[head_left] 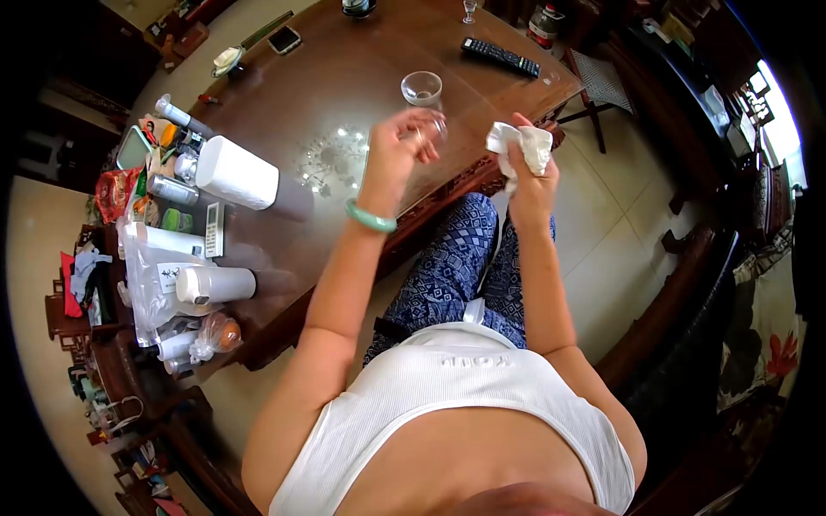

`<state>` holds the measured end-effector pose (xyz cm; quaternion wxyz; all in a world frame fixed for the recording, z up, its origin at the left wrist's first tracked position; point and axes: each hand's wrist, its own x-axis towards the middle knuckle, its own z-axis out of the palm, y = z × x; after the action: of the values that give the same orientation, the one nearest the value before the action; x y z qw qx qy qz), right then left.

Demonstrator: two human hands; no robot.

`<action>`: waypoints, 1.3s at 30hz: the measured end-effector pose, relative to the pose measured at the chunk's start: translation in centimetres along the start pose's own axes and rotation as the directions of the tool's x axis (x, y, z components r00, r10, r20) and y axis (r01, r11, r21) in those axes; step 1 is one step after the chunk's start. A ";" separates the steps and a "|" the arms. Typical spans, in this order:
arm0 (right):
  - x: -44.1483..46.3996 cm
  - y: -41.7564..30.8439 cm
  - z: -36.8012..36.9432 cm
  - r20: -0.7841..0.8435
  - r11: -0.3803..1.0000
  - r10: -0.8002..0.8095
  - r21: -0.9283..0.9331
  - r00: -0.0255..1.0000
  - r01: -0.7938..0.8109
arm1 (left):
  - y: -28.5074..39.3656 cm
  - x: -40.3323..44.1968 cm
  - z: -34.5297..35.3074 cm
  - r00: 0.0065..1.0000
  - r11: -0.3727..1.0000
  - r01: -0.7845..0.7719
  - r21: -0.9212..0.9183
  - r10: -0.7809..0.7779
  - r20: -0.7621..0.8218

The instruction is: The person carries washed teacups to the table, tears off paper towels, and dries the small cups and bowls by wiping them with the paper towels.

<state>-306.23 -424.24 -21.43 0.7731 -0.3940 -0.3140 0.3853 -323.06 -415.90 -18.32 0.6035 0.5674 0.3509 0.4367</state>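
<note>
The right hand point(535, 185) grips the tissue point(537, 144) near the table's point(361, 60) right edge, best kept bunched and clear of the cup point(422, 87) beyond the blurred left hand point(398, 144), whose grip I cannot tell.

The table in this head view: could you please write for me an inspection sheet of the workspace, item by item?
Surface: brown table, glossy, with bright reflections.
Job's things: tissue, crumpled; clear cup on the table.
Clutter: bottle and plastic bag among items crowding the left side; remote at the far right.
Hands: right hand grips the tissue; left hand blurred near the cup, its hold unclear.
Cables: nothing seen on the table.
Surroundings: tiled floor, woven seat.
</note>
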 end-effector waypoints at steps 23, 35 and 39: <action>-2.5 -0.1 -4.8 0.045 0.952 0.233 -0.214 0.971 -0.219 | -3.3 16.4 -3.1 0.966 0.087 -0.138 0.987 0.232 0.115; -2.7 -0.1 -4.9 0.017 0.942 0.262 -0.221 0.965 -0.252 | -3.1 16.0 -3.4 0.971 -0.035 -0.124 0.992 0.200 0.129; -2.3 -0.1 -4.9 0.012 0.929 0.261 -0.273 0.965 -0.248 | -0.4 17.6 -5.2 0.993 0.227 -0.107 0.968 0.069 0.093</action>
<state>-303.52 -428.04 -24.18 0.6479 -0.5235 -0.3283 0.4455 -321.23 -397.61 -18.06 0.1020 0.8444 0.5041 0.1498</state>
